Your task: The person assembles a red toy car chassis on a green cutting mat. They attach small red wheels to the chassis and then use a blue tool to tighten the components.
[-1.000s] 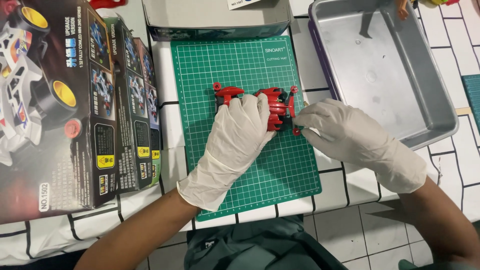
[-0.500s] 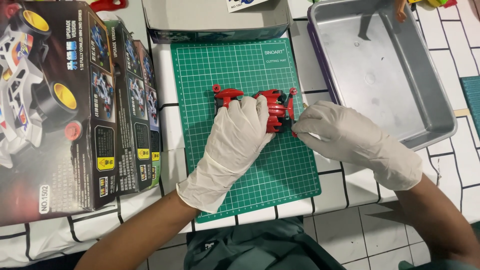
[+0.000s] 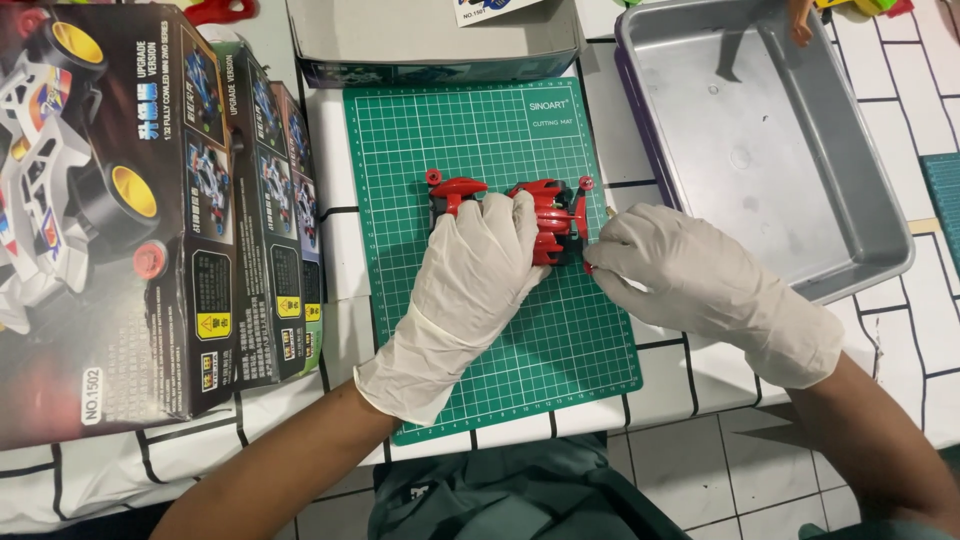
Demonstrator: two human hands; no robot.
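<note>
Counter: white tiles with dark lines carried everything, the work kept at the near edge within easy reach.
Toy-car boxes: large printed cartons stood at the left, pushed aside from the working spot.
Metal tray: a grey tray sat at the right, close enough to drop parts into.
Cutting mat: a green gridded mat lay in the middle as the work surface.
Red toy car: it lay on the mat, between the two hands.
Left hand: gloved, spread flat over the car's middle, pressing it down so it stayed steady.
Right hand: gloved, fingertips pinched at the car's right end, perhaps around a small part; the glove hid it.
</note>
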